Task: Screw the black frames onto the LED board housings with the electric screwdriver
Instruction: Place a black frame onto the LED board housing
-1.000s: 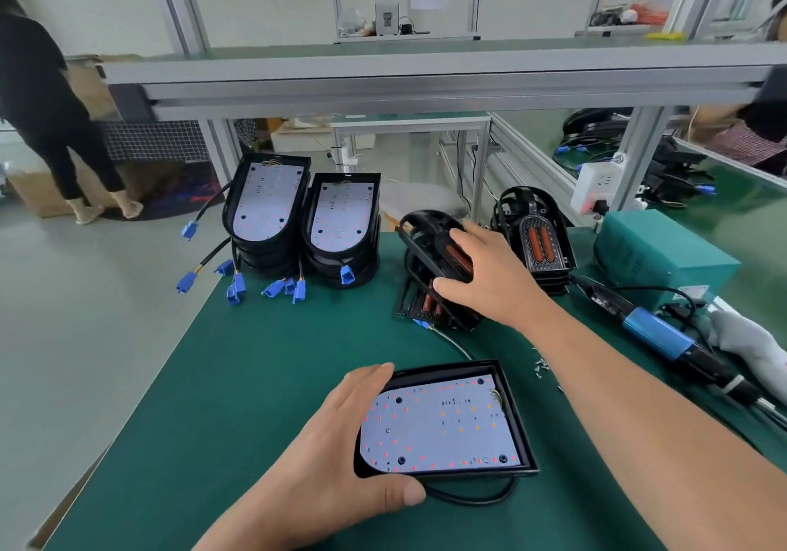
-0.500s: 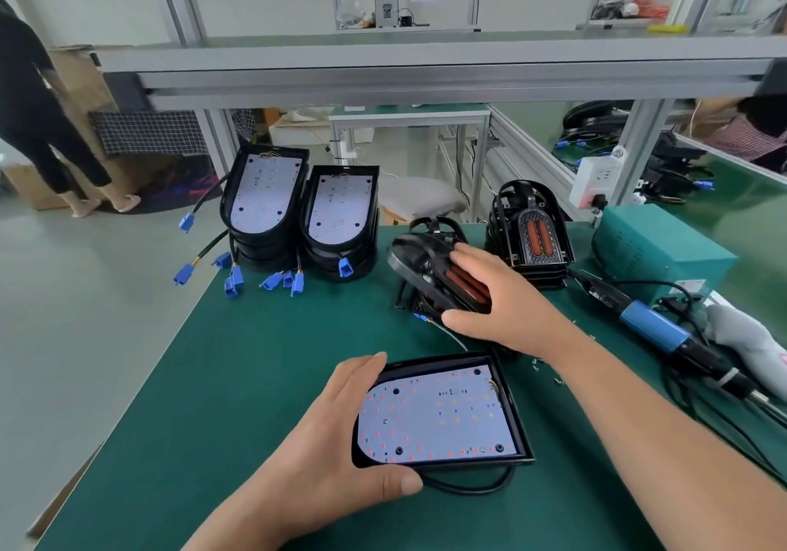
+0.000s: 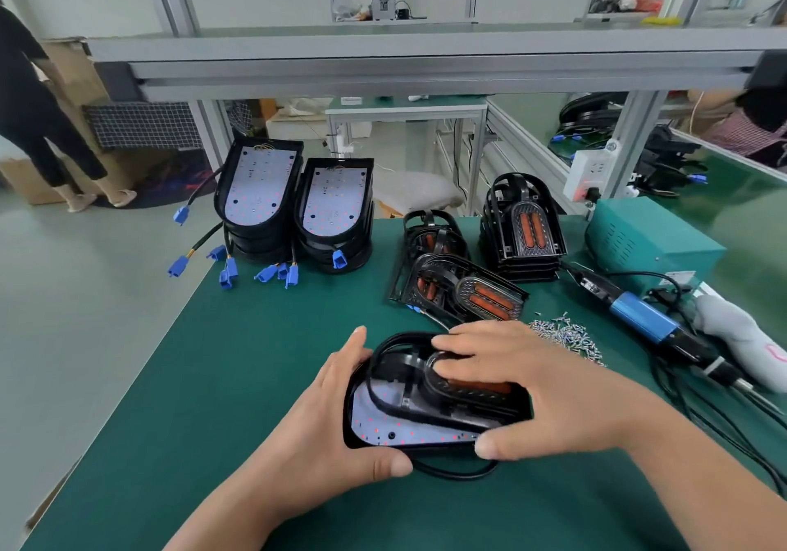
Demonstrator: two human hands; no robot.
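Observation:
An LED board housing [image 3: 383, 425] lies on the green mat near me, its white board dotted with red. A black frame [image 3: 404, 384] with an orange-lined insert sits tilted on top of it. My left hand [image 3: 323, 431] grips the housing's left end, thumb along the near edge. My right hand [image 3: 549, 389] holds the frame, fingers laid over the insert and thumb curled under the near right corner. The electric screwdriver [image 3: 639, 316], blue-bodied, lies on the mat at the right. A heap of small screws [image 3: 564, 333] lies just beyond my right hand.
Two stacks of LED housings [image 3: 294, 205] with blue connectors stand at the back left. Loose frames [image 3: 451, 291] and a frame stack [image 3: 524, 227] are behind my hands. A green power box [image 3: 647, 244] and cables occupy the right. A person stands far left on the floor.
My right hand lifted a black frame off the loose pile and brought it down onto the housing. My left hand stayed on the housing's left end.

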